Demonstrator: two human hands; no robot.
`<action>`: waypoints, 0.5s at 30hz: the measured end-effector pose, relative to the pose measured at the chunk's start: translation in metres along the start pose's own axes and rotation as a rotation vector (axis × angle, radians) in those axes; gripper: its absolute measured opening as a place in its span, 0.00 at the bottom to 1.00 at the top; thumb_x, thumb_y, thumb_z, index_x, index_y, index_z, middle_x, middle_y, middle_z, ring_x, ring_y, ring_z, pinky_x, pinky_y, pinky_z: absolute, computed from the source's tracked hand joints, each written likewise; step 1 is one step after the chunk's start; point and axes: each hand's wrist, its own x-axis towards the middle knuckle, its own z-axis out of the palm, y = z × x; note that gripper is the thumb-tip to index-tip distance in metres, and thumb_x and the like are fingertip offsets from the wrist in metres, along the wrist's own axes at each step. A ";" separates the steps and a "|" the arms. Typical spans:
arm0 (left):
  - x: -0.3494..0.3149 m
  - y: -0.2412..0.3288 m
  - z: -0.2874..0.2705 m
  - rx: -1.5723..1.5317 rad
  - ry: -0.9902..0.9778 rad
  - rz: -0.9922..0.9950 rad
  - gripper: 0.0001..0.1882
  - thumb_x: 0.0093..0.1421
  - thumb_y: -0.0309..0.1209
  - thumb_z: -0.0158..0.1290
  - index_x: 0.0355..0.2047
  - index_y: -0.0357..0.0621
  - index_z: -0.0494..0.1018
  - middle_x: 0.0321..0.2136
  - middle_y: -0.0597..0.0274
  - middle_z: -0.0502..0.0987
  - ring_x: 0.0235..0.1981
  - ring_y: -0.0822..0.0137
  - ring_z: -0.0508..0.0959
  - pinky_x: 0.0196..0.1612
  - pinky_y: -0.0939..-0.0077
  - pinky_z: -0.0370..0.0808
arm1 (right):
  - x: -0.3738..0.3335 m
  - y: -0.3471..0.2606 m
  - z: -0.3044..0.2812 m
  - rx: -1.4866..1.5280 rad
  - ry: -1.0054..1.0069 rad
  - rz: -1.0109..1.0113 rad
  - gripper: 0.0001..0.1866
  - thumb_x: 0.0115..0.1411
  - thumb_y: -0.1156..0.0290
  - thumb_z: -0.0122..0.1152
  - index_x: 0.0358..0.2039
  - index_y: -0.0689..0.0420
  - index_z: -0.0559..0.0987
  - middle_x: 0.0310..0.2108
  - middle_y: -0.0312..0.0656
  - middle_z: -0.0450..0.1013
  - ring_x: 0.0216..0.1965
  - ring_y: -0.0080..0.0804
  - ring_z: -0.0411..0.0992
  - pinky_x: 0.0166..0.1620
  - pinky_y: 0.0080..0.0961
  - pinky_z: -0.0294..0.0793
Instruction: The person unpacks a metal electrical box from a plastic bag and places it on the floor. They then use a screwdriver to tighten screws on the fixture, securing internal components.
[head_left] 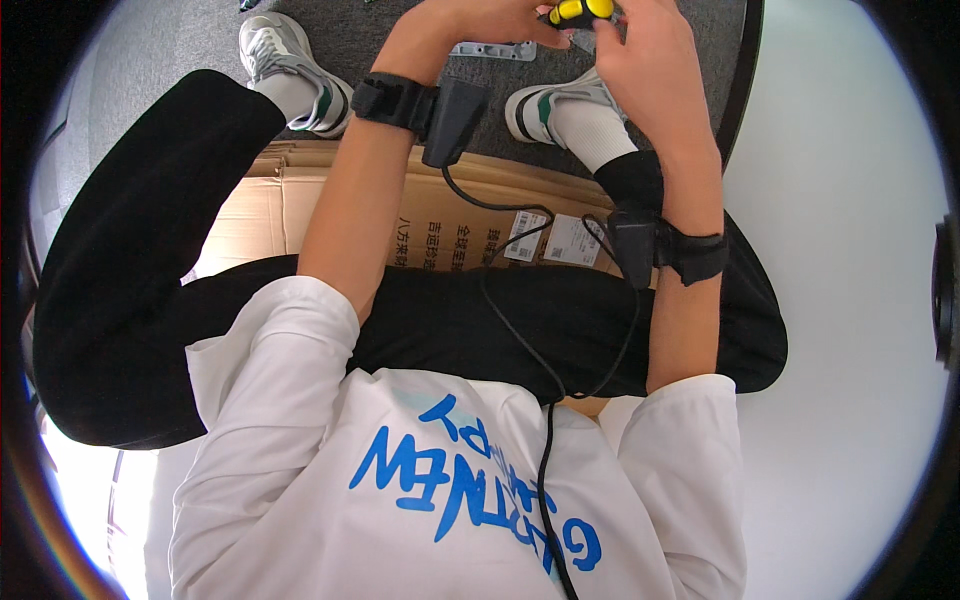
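At the top edge of the head view, a stubby yellow and black tool handle (582, 10), shaped like a screwdriver's, lies between my hands. My left hand (505, 22) comes in from the left, its fingers closed at the handle's black end. From the other side my right hand (650, 50) grips it, thumb pointing down beside the yellow part. The frame cuts off the upper fingers and whatever the tool meets. Just below my left hand, a light grey strip with holes (495, 50) rests on the dark carpet.
Flattened cardboard (330, 215) lies under my crossed legs. Grey and white shoes (290, 70) stand on the carpet (400, 20). Each wrist wears a black strapped device (455, 122), with cables (545, 440) running down over my shirt. A white surface (830, 300) stretches along the right.
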 end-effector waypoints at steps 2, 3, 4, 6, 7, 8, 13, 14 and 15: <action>0.000 -0.003 0.000 -0.049 0.003 0.017 0.21 0.64 0.38 0.62 0.50 0.36 0.78 0.40 0.46 0.83 0.41 0.52 0.82 0.47 0.58 0.76 | 0.001 -0.002 0.004 0.013 0.081 -0.071 0.13 0.59 0.74 0.65 0.44 0.63 0.78 0.41 0.52 0.74 0.48 0.54 0.73 0.50 0.41 0.73; 0.001 -0.004 0.000 -0.062 -0.012 0.001 0.21 0.64 0.38 0.62 0.50 0.36 0.78 0.40 0.46 0.83 0.41 0.52 0.82 0.47 0.58 0.76 | 0.001 -0.003 0.004 0.008 0.101 -0.056 0.14 0.59 0.73 0.65 0.44 0.63 0.78 0.41 0.52 0.74 0.48 0.54 0.73 0.51 0.41 0.73; 0.001 -0.004 0.000 -0.074 -0.027 -0.015 0.21 0.64 0.38 0.62 0.51 0.36 0.78 0.40 0.46 0.83 0.42 0.52 0.82 0.47 0.58 0.76 | 0.001 -0.004 0.005 0.002 0.121 -0.041 0.14 0.59 0.73 0.66 0.45 0.64 0.78 0.41 0.52 0.74 0.48 0.54 0.73 0.51 0.41 0.73; 0.001 -0.003 -0.001 -0.028 -0.018 0.005 0.21 0.64 0.38 0.63 0.51 0.36 0.78 0.40 0.46 0.83 0.42 0.51 0.82 0.47 0.58 0.77 | -0.001 -0.006 0.003 -0.042 0.090 0.040 0.16 0.59 0.71 0.67 0.45 0.64 0.78 0.42 0.52 0.74 0.46 0.54 0.73 0.50 0.41 0.74; 0.000 -0.002 -0.001 -0.007 -0.013 0.012 0.21 0.63 0.38 0.63 0.51 0.36 0.78 0.40 0.46 0.83 0.42 0.51 0.82 0.46 0.58 0.77 | -0.002 -0.006 0.001 -0.049 0.049 0.159 0.17 0.59 0.70 0.68 0.46 0.64 0.78 0.43 0.53 0.74 0.45 0.55 0.74 0.49 0.42 0.74; 0.000 0.000 -0.001 0.006 -0.016 0.000 0.21 0.63 0.38 0.63 0.51 0.37 0.78 0.40 0.46 0.83 0.42 0.51 0.82 0.46 0.58 0.77 | -0.002 -0.005 0.000 -0.053 0.008 0.280 0.17 0.59 0.69 0.68 0.46 0.64 0.78 0.43 0.53 0.75 0.44 0.55 0.74 0.49 0.42 0.75; -0.001 0.005 0.000 -0.003 -0.011 -0.026 0.20 0.63 0.37 0.62 0.50 0.37 0.77 0.40 0.46 0.83 0.41 0.50 0.82 0.46 0.58 0.76 | -0.004 0.006 0.002 -0.160 -0.024 0.285 0.20 0.58 0.69 0.70 0.47 0.64 0.77 0.47 0.54 0.75 0.41 0.56 0.75 0.47 0.44 0.75; -0.002 0.005 0.000 -0.005 -0.004 -0.014 0.20 0.63 0.37 0.62 0.50 0.37 0.77 0.40 0.46 0.83 0.41 0.50 0.82 0.46 0.58 0.76 | -0.005 0.008 0.003 -0.175 -0.029 0.252 0.20 0.58 0.69 0.70 0.48 0.64 0.77 0.47 0.55 0.75 0.42 0.56 0.74 0.48 0.44 0.75; -0.002 0.004 0.001 -0.008 0.000 -0.004 0.20 0.63 0.37 0.62 0.50 0.37 0.77 0.40 0.45 0.83 0.41 0.49 0.82 0.46 0.58 0.76 | -0.005 0.011 0.003 -0.190 -0.033 0.220 0.21 0.57 0.69 0.70 0.48 0.64 0.77 0.48 0.55 0.75 0.43 0.56 0.74 0.48 0.44 0.75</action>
